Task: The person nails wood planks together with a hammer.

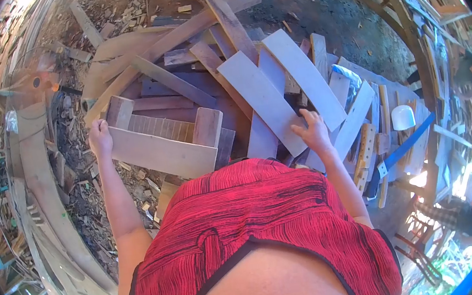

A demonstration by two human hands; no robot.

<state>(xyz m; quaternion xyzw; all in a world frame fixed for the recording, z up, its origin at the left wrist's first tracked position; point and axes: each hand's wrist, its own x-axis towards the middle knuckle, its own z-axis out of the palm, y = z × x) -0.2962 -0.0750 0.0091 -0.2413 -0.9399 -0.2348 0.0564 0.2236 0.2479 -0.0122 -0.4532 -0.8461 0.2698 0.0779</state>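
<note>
My left hand (101, 138) is closed around the left end of a pale front board (160, 148), which forms the near side of an open wooden box. The box has a block-like end piece (208, 126) at its right and a slatted inner wall (161, 127) at its back. My right hand (313, 133), fingers apart, rests at the near end of a long flat board (260, 101). Another pale board (305, 78) lies just beyond that hand, slanting the same way.
More boards and offcuts lie crossed on the worktop around the box. To the right are a blue-handled saw (402, 149), a white cup-like container (402, 117) and a block with holes (363, 153). Scrap wood litters the ground (133, 13). Other people (459, 218) are at the far right.
</note>
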